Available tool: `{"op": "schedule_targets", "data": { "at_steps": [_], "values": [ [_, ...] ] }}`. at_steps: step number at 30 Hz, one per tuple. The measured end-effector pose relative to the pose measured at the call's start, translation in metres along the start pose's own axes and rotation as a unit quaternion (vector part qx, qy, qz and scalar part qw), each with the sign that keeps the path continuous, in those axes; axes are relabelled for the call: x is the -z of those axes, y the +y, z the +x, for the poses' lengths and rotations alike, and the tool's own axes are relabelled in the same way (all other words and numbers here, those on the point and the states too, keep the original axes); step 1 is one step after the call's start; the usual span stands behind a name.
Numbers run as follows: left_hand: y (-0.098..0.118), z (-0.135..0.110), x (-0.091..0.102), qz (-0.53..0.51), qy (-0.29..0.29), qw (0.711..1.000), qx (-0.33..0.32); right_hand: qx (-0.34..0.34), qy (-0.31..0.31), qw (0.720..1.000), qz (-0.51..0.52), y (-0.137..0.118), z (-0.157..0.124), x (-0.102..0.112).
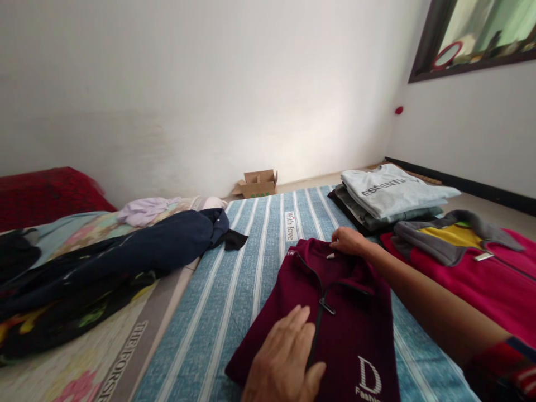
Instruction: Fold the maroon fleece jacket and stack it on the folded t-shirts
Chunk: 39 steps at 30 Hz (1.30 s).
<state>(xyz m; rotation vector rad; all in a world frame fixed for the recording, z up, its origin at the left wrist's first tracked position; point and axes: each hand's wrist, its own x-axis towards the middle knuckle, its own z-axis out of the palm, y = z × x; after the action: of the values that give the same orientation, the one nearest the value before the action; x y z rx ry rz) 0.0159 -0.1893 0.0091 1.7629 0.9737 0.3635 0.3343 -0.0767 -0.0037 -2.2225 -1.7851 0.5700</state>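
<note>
1 maroon top lay on the striped sheet, 2 hands on it: L hand flat, gripping nothing; R hand pinched its collar, fingertips part hidden. 1 pile beyond, no. of pcs unclear; top's lower end was cut off.

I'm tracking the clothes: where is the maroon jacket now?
In the head view, the maroon jacket lies low and right of centre on the striped sheet, left of the pink jacket, with the right hand at its collar.
</note>
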Motion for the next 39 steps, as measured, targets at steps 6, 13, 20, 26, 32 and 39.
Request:
{"op": "schedule_targets", "data": {
  "at_steps": [6,13,20,26,32,39],
  "values": [
    [-0.004,0.020,-0.017,0.263,-0.039,0.964,-0.019,-0.030,0.021,0.996,-0.076,-0.005,-0.016,-0.008],
    [0.018,0.013,-0.017,0.397,-0.054,0.913,0.075,-0.064,0.053,0.991,-0.107,-0.013,-0.026,-0.003],
    [0.002,0.015,-0.024,0.446,-0.009,0.894,0.046,-0.018,0.193,0.977,-0.093,-0.053,-0.099,-0.004],
    [-0.002,0.016,-0.026,0.472,0.005,0.880,0.049,0.077,0.211,0.973,-0.057,-0.068,-0.130,-0.057],
    [-0.004,0.016,-0.023,0.476,0.002,0.877,0.063,0.023,0.218,0.975,-0.025,-0.049,-0.120,-0.027],
    [0.002,0.017,-0.024,0.476,0.002,0.875,0.085,-0.095,0.150,0.982,-0.071,-0.026,-0.083,0.000]
  ]
}}
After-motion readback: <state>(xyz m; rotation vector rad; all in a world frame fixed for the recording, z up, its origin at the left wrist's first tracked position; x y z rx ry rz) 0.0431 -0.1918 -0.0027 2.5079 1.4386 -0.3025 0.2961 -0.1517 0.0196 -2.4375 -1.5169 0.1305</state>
